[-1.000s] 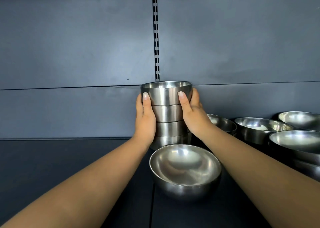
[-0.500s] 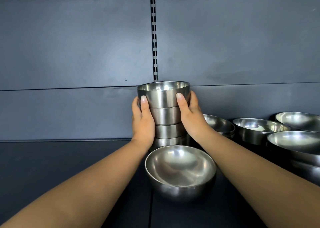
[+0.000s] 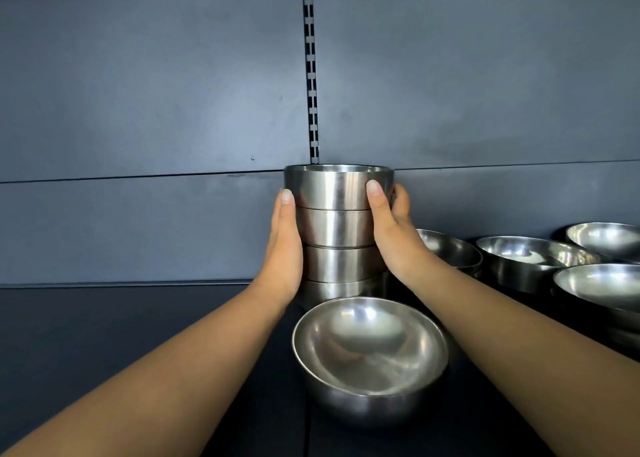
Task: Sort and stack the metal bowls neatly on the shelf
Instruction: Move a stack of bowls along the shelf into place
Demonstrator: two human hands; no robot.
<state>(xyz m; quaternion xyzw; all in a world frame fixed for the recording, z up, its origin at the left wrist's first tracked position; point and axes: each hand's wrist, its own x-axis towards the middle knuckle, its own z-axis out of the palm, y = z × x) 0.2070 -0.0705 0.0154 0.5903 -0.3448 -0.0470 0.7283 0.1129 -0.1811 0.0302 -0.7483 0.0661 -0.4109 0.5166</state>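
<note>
Left hand [image 3: 282, 248] and right hand [image 3: 394, 238] clasped opposite sides of the stacked steel bowls [image 3: 337, 228] on the shelf [image 3: 104, 335]; no legible brand showed

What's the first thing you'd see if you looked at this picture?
A tall stack of shiny metal bowls stands in the middle against the dark back wall, with the left hand and right hand pressed to its sides. Right in front sits a big round bowl on the dark shelf. More wide bowls gleam on the right.
</note>
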